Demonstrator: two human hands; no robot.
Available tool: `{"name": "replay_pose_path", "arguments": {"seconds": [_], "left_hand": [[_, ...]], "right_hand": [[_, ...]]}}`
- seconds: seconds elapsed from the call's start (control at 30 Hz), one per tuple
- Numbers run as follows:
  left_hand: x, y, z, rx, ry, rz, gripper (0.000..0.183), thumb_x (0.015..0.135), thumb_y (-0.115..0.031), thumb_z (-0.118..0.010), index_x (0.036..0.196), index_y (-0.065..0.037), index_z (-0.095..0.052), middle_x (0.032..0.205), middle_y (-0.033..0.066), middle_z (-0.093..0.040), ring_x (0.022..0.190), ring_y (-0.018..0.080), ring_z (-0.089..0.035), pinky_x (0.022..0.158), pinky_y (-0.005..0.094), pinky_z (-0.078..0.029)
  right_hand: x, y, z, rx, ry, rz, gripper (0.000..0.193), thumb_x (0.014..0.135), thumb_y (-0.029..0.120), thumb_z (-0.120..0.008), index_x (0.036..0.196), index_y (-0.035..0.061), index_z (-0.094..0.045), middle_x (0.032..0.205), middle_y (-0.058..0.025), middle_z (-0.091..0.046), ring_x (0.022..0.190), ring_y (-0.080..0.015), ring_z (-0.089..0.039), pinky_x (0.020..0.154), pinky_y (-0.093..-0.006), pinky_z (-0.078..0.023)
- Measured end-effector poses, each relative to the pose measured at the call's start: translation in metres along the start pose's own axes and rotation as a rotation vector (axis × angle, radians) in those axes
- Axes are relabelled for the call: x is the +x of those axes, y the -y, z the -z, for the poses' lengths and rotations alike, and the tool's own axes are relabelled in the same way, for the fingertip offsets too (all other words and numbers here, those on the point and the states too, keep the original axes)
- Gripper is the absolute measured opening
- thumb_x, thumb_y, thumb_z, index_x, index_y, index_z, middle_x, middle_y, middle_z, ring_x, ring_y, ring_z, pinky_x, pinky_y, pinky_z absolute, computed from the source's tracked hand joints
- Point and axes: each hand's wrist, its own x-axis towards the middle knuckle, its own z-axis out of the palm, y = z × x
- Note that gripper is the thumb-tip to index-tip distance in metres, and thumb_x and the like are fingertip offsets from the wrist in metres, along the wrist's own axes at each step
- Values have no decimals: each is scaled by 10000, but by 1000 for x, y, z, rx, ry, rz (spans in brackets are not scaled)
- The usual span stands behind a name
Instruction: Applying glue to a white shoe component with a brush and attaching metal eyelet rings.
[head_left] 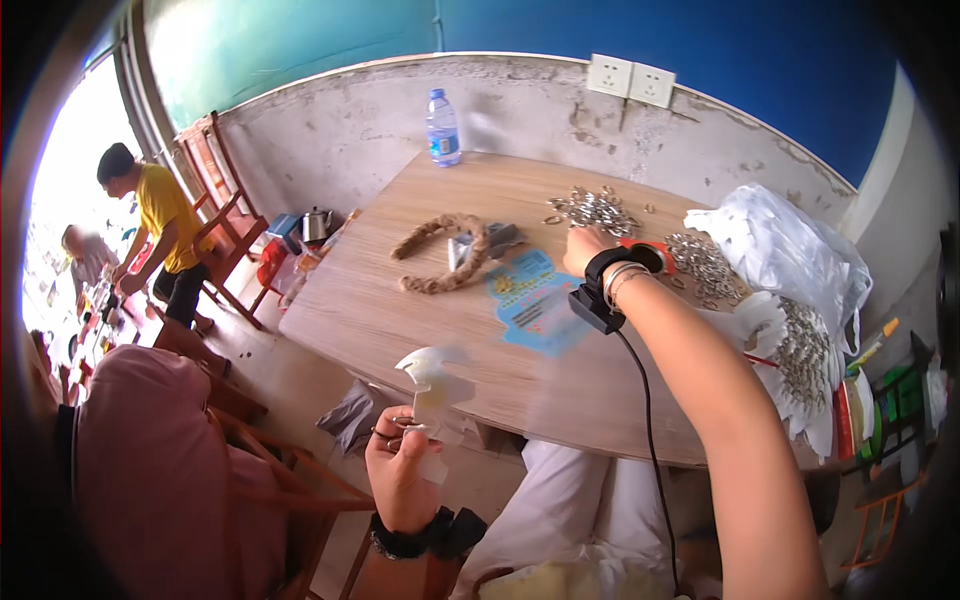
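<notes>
My left hand (401, 480) is raised in front of the table's near edge, closed on a thin white curled piece (428, 385), perhaps plastic or paper. Small metal rings (400, 422) show at its fingertips; whether they are worn or held I cannot tell. Across the table, my right hand (588, 248) sits bunched at the near edge of a pile of silver metal rings (597, 212). Its fingertips are mostly hidden. Beneath and left of that wrist lies a blue printed sheet (535, 310), with small yellowish bits on it.
A brown braided band (440, 284) curves around a small grey packet (464, 250). More metal pieces (703, 268) and a white plastic bag (785, 245) cover the table's right side. A water bottle (442, 130) stands at the back. A black cable (648, 430) hangs from my right wrist.
</notes>
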Motion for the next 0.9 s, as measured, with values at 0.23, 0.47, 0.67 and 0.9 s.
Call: {"name": "replay_pose_path", "arguments": {"seconds": [0.23,0.47,0.67,0.9], "left_hand": [[9,-8,-2,15,-74,50,227,799,-104,-700,985,-20,-601,857,19,-610,730,88,-564,689,228,-467],[10,-7,0,57,-48,28,214,811,-115,-684,980,-17,-595,864,23,-605,741,90,-561,677,234,-468],[9,-7,-2,108,-16,23,209,829,-144,-660,977,-19,-582,871,30,-611,763,94,-546,667,241,-460],[6,-6,-7,136,-4,26,202,826,-146,-656,961,-16,-584,849,34,-611,739,102,-549,662,243,-462]], "right_hand": [[79,-56,-69,-38,-229,-143,224,836,87,-538,974,-3,-690,1002,-253,-655,979,-370,-646,849,-434,-531],[80,-43,-59,-114,-119,-21,188,797,119,-625,935,16,-701,969,-255,-660,952,-360,-655,824,-423,-539],[81,-46,-68,-32,-184,-142,228,775,161,-662,956,31,-709,1016,-234,-660,987,-339,-649,870,-410,-522],[71,-42,-54,-69,-162,-140,207,782,148,-654,935,24,-718,970,-223,-674,963,-324,-663,855,-391,-533]]}}
